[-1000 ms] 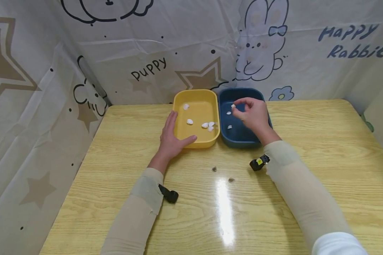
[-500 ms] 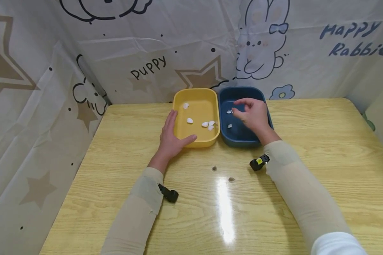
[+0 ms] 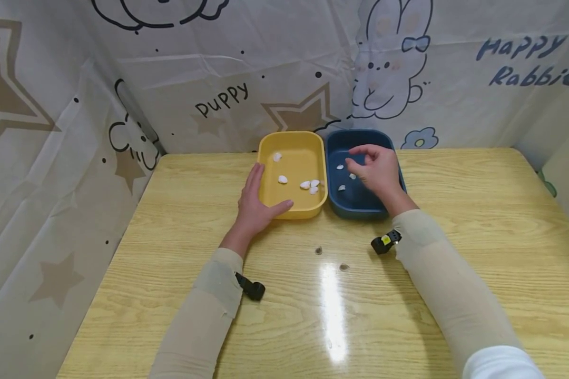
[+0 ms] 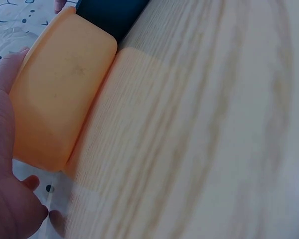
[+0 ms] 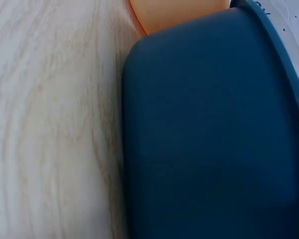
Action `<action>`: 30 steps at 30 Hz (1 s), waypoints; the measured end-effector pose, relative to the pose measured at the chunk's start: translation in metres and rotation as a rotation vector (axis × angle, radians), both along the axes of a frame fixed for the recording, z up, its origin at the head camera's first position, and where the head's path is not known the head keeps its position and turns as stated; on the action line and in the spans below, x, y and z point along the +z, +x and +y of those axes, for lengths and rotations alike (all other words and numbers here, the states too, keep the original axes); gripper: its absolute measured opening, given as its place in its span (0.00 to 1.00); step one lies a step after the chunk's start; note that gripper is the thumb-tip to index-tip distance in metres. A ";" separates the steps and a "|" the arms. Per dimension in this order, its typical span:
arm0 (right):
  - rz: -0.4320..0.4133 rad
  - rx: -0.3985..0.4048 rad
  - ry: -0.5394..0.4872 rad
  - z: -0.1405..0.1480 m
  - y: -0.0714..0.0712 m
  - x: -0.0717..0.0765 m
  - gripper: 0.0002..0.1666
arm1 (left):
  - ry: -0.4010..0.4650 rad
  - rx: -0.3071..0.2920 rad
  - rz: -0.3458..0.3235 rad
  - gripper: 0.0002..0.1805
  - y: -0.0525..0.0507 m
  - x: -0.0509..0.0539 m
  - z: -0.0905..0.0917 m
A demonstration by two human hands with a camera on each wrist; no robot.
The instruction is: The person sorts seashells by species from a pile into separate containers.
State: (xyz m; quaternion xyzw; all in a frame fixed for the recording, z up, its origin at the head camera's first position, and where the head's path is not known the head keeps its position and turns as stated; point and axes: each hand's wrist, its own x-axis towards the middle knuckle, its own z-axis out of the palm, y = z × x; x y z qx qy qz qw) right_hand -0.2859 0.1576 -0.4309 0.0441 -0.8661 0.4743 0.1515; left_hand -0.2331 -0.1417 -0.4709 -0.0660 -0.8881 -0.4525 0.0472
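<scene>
My left hand (image 3: 256, 202) rests against the left side of a yellow tray (image 3: 291, 213), its fingers straight along the outer wall and the thumb over the front rim. Several small white shell-like pieces (image 3: 282, 179) lie inside that tray. Above the dark blue tray (image 3: 360, 213) hovers my right hand (image 3: 378, 167), thumb and forefinger apart with nothing between them. Under and beside its fingertips, 3 small pale shell-like pieces (image 3: 340, 167) lie on the blue tray's floor. The right wrist view shows mostly the blue tray's outer wall (image 5: 209, 129).
Two small brownish pieces, one nearer the trays (image 3: 319, 250) and one closer to me (image 3: 343, 267), lie on the wooden table (image 3: 180, 237). The trays stand side by side at the back, close to a printed cloth backdrop (image 3: 180, 68).
My right thumb and forefinger have let go of a small pale piece, which now lies in the blue tray. The left hand keeps its place on the yellow tray.
</scene>
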 end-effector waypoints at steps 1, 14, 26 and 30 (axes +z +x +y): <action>0.004 0.004 -0.001 0.000 0.001 0.001 0.13 | -0.002 -0.001 0.001 0.62 0.000 0.000 0.000; 0.052 0.112 -0.010 -0.006 0.018 0.016 0.18 | 0.020 -0.011 0.018 0.61 0.000 0.001 -0.001; 0.069 0.203 0.001 -0.011 0.038 0.026 0.18 | 0.016 -0.005 0.011 0.61 -0.001 0.000 0.000; 0.066 0.217 0.004 -0.013 0.045 0.027 0.18 | 0.015 -0.004 0.010 0.61 -0.001 -0.001 0.000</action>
